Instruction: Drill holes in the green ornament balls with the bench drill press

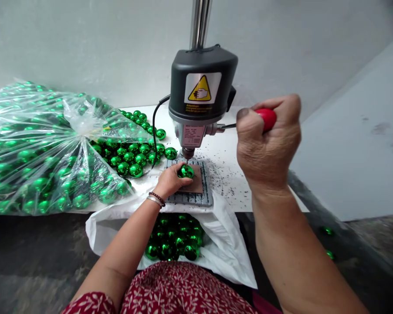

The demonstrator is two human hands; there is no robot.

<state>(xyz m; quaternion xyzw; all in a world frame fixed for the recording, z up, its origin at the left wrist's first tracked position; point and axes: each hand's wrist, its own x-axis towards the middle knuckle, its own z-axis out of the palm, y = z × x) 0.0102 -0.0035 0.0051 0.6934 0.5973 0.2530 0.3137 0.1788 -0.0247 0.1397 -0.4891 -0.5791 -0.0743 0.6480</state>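
Under the chuck of a black drill press (203, 83), my left hand (172, 179) grips a shiny green ball (186, 171) between thumb and fingers. The ball rests on a brown board (196, 185) over the grey metal base (208, 192), and the drill tip meets or nearly meets its top. My right hand (270, 139) is closed around the red knob (266, 118) of the press lever, right of the machine.
A clear plastic bag (82, 126) full of green balls covers the left of the white table (235, 192). Loose balls (136, 170) lie beside it. Dark shavings surround the base. Below the table edge, a white sack (222, 244) holds several balls. Two balls lie at the lower right.
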